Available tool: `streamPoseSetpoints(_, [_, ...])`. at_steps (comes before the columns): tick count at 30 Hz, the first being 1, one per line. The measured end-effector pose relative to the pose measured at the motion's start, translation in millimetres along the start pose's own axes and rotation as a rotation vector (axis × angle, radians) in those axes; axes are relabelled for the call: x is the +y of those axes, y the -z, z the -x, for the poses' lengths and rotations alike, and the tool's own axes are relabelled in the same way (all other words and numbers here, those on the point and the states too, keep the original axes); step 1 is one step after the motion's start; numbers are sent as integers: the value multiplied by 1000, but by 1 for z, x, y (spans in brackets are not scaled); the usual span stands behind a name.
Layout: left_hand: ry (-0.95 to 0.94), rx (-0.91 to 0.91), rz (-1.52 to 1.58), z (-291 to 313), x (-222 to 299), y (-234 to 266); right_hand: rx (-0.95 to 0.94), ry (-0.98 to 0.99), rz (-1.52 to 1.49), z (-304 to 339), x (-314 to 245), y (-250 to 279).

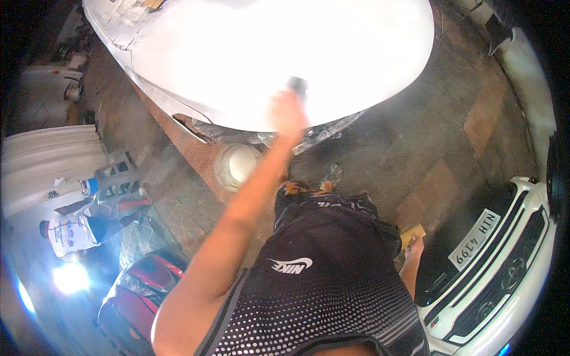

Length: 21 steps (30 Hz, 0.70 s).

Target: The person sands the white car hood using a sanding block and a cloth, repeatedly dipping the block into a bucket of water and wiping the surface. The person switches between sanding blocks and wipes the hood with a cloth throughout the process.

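My left hand (289, 113), smeared by motion, reaches out over the white car hood (350, 53). A small dark block (298, 87) is gripped in it against the hood's bright surface, near the front edge. Glare and blur hide the block's exact kind and the fingers' detail. Down at my right side, my right hand (415, 246) is closed round a flat, yellow-tan piece (411, 235), which could be a sponge or folded sandpaper. That hand is away from the hood.
A round bucket with whitish contents (240, 163) stands on the floor below the hood's front edge. Behind me at right is a white car's front (504, 267). A red vehicle (142, 285) and a person in a white shirt (74, 228) are at left.
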State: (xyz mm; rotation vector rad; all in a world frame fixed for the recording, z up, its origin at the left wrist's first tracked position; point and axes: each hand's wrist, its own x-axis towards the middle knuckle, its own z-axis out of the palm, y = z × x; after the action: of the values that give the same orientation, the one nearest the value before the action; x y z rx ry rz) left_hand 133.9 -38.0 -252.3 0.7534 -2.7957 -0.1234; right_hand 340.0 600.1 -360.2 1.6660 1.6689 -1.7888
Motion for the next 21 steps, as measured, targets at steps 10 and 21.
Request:
streamPoseSetpoints(10, [-506,-335,515,97,61,22,-175,154,-3,5,-41,-43])
streamPoseSetpoints(21, [387,-64,1066,86,-100,35,-810,426,136,114,-152,-301])
